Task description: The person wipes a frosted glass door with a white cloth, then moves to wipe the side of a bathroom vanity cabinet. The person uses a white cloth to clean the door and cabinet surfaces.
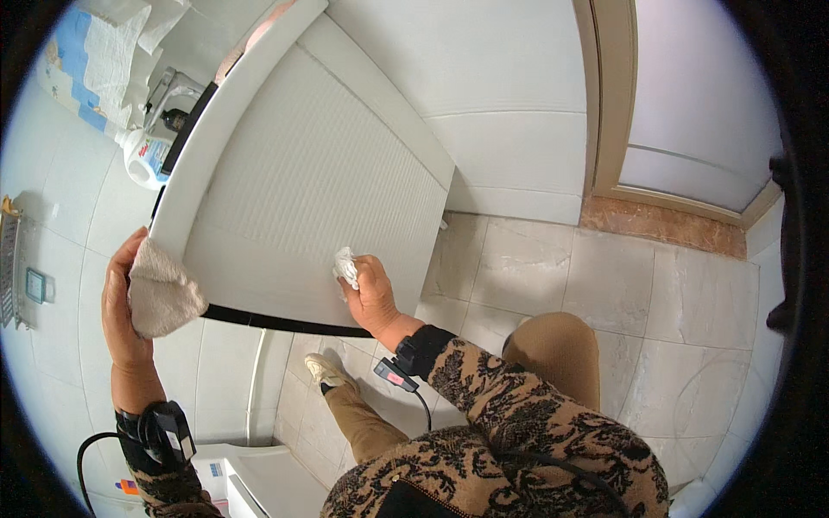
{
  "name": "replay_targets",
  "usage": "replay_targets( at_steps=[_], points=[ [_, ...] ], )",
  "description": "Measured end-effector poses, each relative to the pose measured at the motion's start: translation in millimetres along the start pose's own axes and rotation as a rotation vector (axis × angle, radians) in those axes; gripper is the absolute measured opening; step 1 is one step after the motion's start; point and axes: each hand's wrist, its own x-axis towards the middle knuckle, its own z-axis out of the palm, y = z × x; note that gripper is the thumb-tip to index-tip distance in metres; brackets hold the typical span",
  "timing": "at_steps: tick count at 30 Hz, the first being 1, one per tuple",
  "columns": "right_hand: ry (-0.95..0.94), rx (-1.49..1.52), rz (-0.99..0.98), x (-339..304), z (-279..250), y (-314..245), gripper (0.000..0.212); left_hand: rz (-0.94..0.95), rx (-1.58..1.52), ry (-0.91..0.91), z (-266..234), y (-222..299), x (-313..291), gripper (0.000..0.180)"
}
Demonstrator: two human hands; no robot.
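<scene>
A white, box-shaped appliance (315,160), perhaps a washing machine, stands before me with its ribbed side panel facing up in the view. At its near left corner my left hand (119,298) is closed on a beige cloth (162,292), which drapes over the top edge. My right hand (375,302) grips a crumpled white wipe (345,266) against the lower part of the side panel. Whether the wipe is paper or fabric, I cannot tell. Black trim (276,322) runs along the panel's near edge, just below the right wrist.
On the far left, a white detergent jug (143,161) stands beside a dark bottle (175,119). A wire rack (10,263) hangs on the left wall. A door frame (615,104) rises at the upper right over pale floor tiles (604,272). Another white fixture (263,475) sits lower left.
</scene>
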Motion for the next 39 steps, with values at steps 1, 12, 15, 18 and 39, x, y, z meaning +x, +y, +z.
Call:
replay_targets(
  at_steps=[1,12,15,18,39],
  points=[
    [0.006,-0.046,0.064,5.7,-0.1,7.6,0.024,0.009,0.008,0.001,-0.5,-0.7,0.8,0.054],
    [0.189,-0.329,0.304,131.7,-38.5,174.2,0.021,-0.01,-0.064,-0.015,-10.1,0.2,-6.2,0.058],
    [0.118,-0.294,0.44,138.6,-42.5,189.1,0.02,-0.035,-0.005,-0.033,-9.5,2.0,-7.4,0.059],
    [0.169,-0.234,0.44,134.2,-39.8,176.1,0.022,-0.024,-0.011,-0.077,-8.4,4.0,-5.5,0.057],
    [0.091,-0.255,0.367,20.5,-25.8,90.2,0.016,0.048,-0.089,-0.026,3.4,1.8,1.3,0.047]
  ],
)
